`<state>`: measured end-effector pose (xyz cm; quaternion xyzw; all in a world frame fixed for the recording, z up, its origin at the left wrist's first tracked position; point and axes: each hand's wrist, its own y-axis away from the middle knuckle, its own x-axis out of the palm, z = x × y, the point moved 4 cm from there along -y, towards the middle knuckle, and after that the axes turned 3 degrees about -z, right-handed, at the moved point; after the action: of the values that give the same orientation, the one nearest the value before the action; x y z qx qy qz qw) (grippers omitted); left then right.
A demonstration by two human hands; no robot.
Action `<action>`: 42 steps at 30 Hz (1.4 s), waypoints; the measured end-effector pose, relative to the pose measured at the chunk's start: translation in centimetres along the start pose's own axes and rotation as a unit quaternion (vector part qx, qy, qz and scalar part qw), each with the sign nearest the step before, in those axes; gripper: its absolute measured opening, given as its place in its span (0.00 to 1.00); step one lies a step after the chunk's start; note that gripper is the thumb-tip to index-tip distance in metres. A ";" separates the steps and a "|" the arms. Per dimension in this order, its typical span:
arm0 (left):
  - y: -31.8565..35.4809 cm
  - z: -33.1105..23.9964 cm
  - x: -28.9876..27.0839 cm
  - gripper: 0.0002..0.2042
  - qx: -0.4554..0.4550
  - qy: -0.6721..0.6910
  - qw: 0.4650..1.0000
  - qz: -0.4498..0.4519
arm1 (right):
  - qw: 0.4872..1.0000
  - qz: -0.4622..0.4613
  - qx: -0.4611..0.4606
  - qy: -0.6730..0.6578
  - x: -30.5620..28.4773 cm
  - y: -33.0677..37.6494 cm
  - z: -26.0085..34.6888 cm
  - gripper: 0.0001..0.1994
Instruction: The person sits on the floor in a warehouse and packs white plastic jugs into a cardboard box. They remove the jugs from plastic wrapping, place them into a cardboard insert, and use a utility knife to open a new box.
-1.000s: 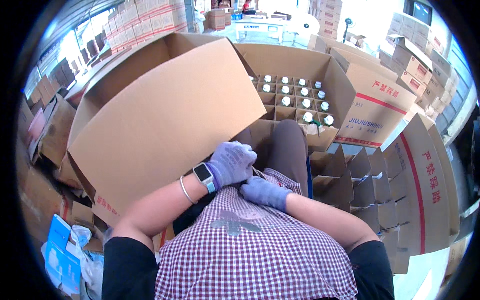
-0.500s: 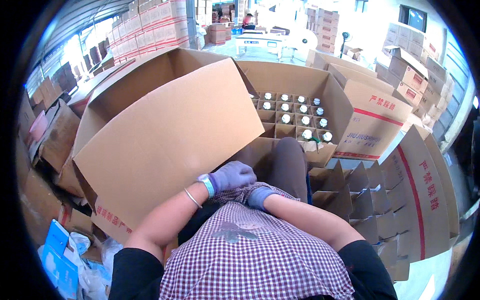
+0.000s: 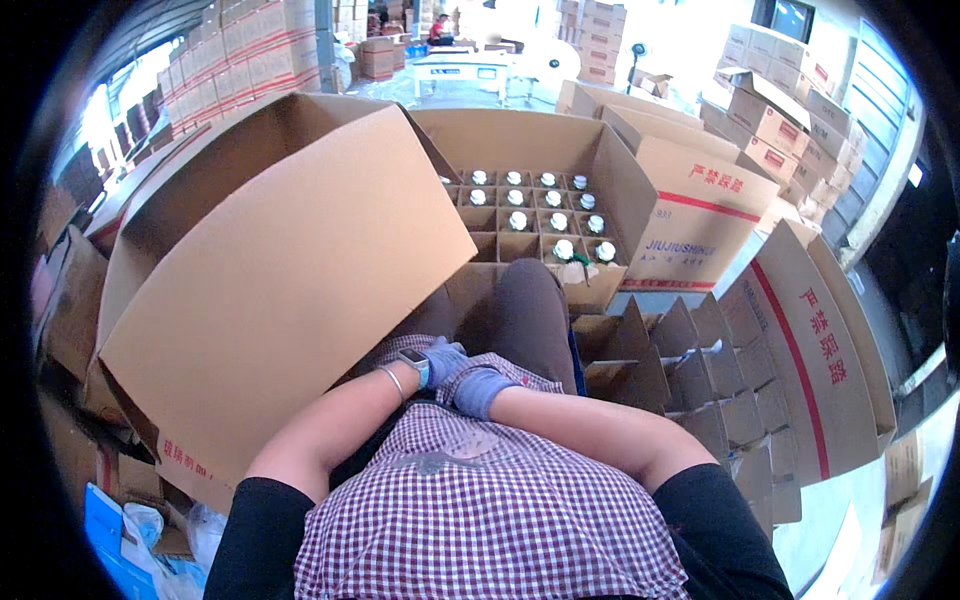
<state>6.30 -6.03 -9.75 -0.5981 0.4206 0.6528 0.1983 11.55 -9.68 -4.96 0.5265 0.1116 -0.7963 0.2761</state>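
Note:
My left hand (image 3: 443, 360), in a purple-grey glove, is closed over a bunched fold of the checked apron (image 3: 480, 510) at my lap. A watch (image 3: 412, 357) and a bangle (image 3: 394, 381) show on that wrist. Close beside it, my right hand (image 3: 480, 392), in the same kind of glove, reaches into the gathered cloth. The apron covers its fingers, so its grip and anything inside the fold stay hidden. Beyond my knees stands a divided carton (image 3: 600, 285) with several white-capped bottles (image 3: 517, 221) in its cells.
At my left, a large open carton (image 3: 290, 270) leans its broad flap toward my arm. On the right, another open carton (image 3: 800, 370) has cardboard dividers (image 3: 690, 375). Blue packaging (image 3: 103, 515) lies low at left. Stacked boxes (image 3: 240, 60) and a white table (image 3: 460, 72) stand farther back.
The whole view has shifted, so the cartons sit farther left in it. My left hand has turned at the wrist, bringing the watch face into view, and has drawn in closer to the apron.

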 end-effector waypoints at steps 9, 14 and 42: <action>-0.3 1.0 1.7 0.19 0.033 0.313 0.940 0.135 | 0.964 0.254 -0.073 0.027 -4.2 6.1 1.9 0.20; -1.0 -0.4 -0.1 0.16 0.012 0.187 0.980 0.063 | 0.978 0.196 -0.073 0.020 -2.9 5.7 0.7 0.20; -1.7 2.6 -2.8 0.09 -0.185 -0.149 0.965 -0.109 | 0.972 -0.172 -0.100 -0.121 -9.9 13.3 1.1 0.21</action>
<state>6.53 -2.34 -7.85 -0.5621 0.1905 0.7757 0.2145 21.00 -17.92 5.87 0.3685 0.2454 -0.8746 0.1976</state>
